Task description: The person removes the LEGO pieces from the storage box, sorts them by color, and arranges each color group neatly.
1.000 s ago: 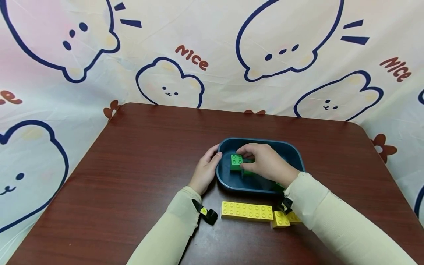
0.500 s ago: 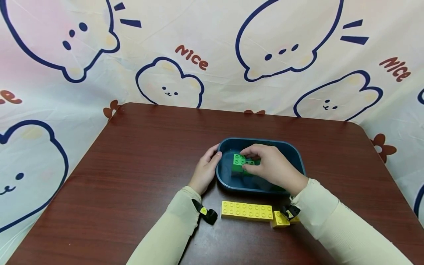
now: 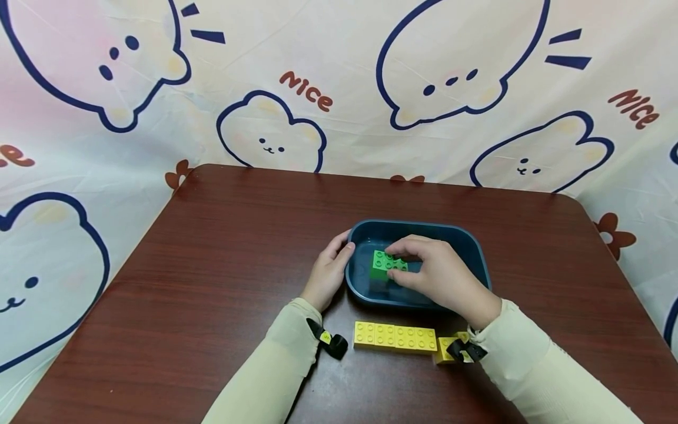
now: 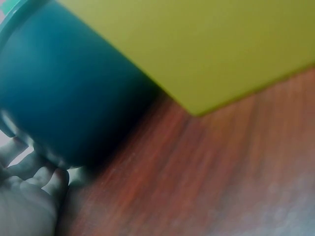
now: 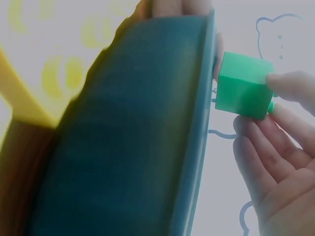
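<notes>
Right hand (image 3: 445,274) and green brick (image 3: 380,266) have shifted slightly rightward and toward the person since the earlier head frame; the left hand (image 3: 326,274) keeps its place at the left end of the blue tray (image 3: 468,250). The right thumb and fingers are parted only by the brick's width, pinching it over the tray's interior; whether a second brick is joined to it cannot be told. The left fingers bend against the tray's outer wall, thumb at the rim. Likely faults: the narrow fingertip pinch could let the brick twist or drop; a low exit could catch the rim; the wrist strap (image 3: 466,351), close above the yellow bricks (image 3: 394,338) at their right end, could nudge them out of line.
</notes>
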{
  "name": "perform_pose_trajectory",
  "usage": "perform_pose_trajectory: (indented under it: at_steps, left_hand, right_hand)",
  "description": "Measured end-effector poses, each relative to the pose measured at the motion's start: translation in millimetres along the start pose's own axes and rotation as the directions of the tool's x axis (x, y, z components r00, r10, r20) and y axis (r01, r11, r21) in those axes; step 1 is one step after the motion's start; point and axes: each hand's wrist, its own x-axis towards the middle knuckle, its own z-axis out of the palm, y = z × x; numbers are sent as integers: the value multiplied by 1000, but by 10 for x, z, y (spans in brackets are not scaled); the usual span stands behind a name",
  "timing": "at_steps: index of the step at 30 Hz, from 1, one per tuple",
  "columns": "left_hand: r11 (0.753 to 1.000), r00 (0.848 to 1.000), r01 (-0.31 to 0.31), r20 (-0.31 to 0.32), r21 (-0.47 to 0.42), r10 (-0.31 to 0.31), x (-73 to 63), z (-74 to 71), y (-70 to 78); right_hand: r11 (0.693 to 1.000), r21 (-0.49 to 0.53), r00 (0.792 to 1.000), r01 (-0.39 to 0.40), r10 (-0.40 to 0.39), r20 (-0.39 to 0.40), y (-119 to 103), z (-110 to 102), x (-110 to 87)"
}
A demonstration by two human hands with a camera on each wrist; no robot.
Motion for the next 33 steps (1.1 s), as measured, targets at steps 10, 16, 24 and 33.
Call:
perform_pose_trajectory:
  at_steps: [10,16,24,33]
  left_hand:
    - [1000,1000,11,5,5,-11,3,-9,0]
    - [1000,1000,5,10,-5,-5,9,-4,-15]
    - [1000,1000,-3,1,-5,3,15,-3,-20]
    - [1000,1000,-2,-3,3,2,8,4,-9]
  right_hand:
    - [997,55,998,48,-45,-48,-49,89,-68]
    - [997,60,996,43,-38,-84,-45,111,-96]
    - [996,71,992,51,-43,-115,-36,122,-108]
    - [994,89,990,60,-48,-130,-46,130,-180]
